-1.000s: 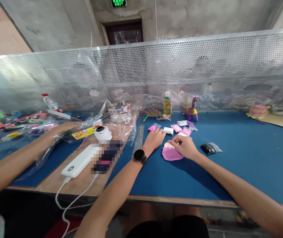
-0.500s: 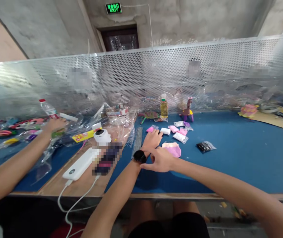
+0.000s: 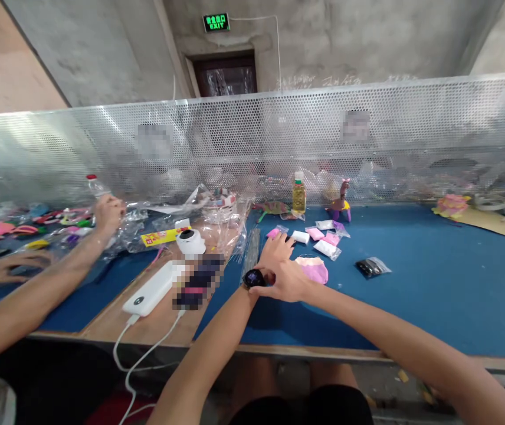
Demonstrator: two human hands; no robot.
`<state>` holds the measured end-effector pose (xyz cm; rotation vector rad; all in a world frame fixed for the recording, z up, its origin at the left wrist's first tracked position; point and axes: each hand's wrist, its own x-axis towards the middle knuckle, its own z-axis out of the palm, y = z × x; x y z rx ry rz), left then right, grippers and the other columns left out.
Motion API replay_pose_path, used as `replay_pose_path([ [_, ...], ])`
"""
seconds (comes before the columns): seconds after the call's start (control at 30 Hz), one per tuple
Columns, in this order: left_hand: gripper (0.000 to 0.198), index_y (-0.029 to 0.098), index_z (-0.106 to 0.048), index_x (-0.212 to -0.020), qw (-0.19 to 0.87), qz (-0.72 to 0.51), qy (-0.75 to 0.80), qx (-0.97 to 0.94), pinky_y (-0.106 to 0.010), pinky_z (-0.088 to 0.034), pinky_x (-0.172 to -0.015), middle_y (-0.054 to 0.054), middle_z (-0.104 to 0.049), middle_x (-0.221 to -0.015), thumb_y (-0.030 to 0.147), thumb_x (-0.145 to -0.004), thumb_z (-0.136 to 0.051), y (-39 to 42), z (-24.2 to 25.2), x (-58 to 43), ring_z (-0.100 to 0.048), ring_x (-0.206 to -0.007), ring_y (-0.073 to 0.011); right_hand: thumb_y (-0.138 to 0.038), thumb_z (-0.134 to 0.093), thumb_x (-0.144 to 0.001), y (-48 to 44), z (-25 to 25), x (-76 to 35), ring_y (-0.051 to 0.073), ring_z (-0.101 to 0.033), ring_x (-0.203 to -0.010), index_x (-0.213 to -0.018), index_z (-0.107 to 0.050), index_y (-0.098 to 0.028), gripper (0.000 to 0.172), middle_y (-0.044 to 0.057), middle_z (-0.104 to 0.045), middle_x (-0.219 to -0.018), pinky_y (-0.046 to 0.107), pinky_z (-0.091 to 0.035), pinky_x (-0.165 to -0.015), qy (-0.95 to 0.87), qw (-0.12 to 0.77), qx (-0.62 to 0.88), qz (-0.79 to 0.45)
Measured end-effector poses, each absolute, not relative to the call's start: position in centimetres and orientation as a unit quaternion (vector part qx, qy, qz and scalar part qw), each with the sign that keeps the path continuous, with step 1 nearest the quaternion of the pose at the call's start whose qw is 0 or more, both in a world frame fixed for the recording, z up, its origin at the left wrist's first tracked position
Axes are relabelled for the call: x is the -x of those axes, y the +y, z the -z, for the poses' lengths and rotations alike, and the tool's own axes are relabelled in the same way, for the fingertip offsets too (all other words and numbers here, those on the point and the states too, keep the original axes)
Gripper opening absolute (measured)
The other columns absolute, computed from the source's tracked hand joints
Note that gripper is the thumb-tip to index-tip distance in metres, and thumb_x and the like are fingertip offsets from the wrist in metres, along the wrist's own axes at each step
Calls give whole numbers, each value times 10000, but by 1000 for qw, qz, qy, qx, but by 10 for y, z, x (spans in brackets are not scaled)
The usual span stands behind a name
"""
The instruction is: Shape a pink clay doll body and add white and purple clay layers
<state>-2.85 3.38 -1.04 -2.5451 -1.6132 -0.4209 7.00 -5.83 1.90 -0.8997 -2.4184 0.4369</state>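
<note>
We see the left hand [image 3: 276,248] palm down at the middle of the blue tabletop [image 3: 438,283], its fingers spread and gripping nothing visible; it probably lies flat so that the wrist is steady. One watch [image 3: 253,278] sits on that wrist, its face turned up. The right hand [image 3: 288,281] reaches across from the right, thumb at the near edge of the watch and the other fingers bent; whether they pinch it, we cannot tell.

One pink-purple slab [image 3: 315,271] lies unheld just right of the right hand, its far edge paler, perhaps set down to free those fingers. On its far side we count seven small packets [image 3: 327,249], some overlapping: three pink, three white, one purple. They seem grouped for easy reach. One black packet [image 3: 371,267] lies apart to the right. Farther off stands one bottle of yellow liquid [image 3: 298,198].
</note>
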Motion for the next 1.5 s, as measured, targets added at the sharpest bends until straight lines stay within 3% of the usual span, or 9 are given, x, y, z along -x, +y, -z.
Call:
replay_pose_path([
  [0.1, 437, 194, -533, -1337, 56, 129, -556, 819, -474, -434, -967, -188, -542, -1338, 398, -951, -538, 31, 12, 37, -475, -1268, -362, -632, -690, -813, -43, -24, -94, 167, -588, -615, -1333, -595, -242, 656, -8, -678, -714, 248, -320, -570, -894, 243, 335, -172],
  [0.3, 423, 193, -531, -1337, 54, 158, -534, 829, -458, -482, -934, -167, -618, -1223, 408, -976, -475, 28, 16, 46, -527, -1215, -339, -361, -569, -923, 7, -14, -174, 135, -546, -565, -1067, -682, -188, 252, -12, -630, -648, 236, -328, -540, -836, 273, 456, -134],
  [0.57, 331, 224, -587, -1206, 22, 210, -505, 837, -373, -497, -946, -112, -638, -1172, 319, -890, -588, 27, 14, 44, -604, -1136, -275, -239, -520, -885, 32, 28, -220, 169, -598, -720, -1167, -619, -187, 304, 33, -663, -860, 273, -433, -708, -800, 299, 506, -117],
  [0.77, 399, 226, -577, -1207, -41, 265, -511, 817, -381, -501, -955, -93, -654, -1219, 318, -825, -646, 28, 13, 49, -610, -1142, -267, -175, -482, -823, 39, 46, -216, 250, -574, -976, -1137, -476, -160, 315, 140, -564, -1089, 374, -474, -867, -789, 395, 462, -90],
  [0.9, 551, 199, -540, -1284, -94, 300, -515, 797, -365, -521, -897, -101, -668, -1163, 364, -782, -696, 33, 16, 53, -647, -1038, -249, -233, -414, -921, 34, 41, -208, 250, -596, -980, -1131, -440, -162, 223, 164, -581, -1077, 385, -475, -888, -781, 433, 433, -121],
  [1.0, 622, 185, -521, -1321, -117, 309, -491, 806, -357, -517, -909, -102, -665, -1149, 314, -747, -720, 35, 16, 56, -647, -1033, -239, -354, -415, -982, 26, 30, -203, 221, -642, -816, -1188, -470, -163, 286, 103, -673, -934, 335, -481, -784, -759, 425, 464, -167],
  [1.2, 514, 188, -582, -1257, -134, 295, -458, 828, -386, -492, -1000, -115, -641, -1247, 266, -766, -710, 33, 12, 58, -624, -1122, -255, -509, -407, -997, 15, 14, -201, 193, -622, -638, -792, -698, -198, 473, 43, -673, -638, 273, -387, -621, -767, 324, 530, -159],
  [1.37, 404, 201, -619, -1221, -101, 270, -459, 840, -395, -472, -1036, -115, -643, -1248, 378, -859, -654, 33, 16, 58, -601, -1167, -265, -560, -365, -1006, 11, 9, -201, 204, -614, -669, -607, -626, -216, 588, 50, -661, -646, 278, -339, -606, -747, 298, 576, -148],
  [1.5, 316, 211, -643, -1175, -51, 264, -504, 821, -403, -467, -1052, -103, -639, -1246, 339, -887, -621, 36, 18, 60, -580, -1206, -269, -521, -221, -1041, 12, 9, -204, 205, -589, -670, -645, -579, -224, 610, 45, -657, -684, 284, -349, -610, -721, 300, 593, -195],
])
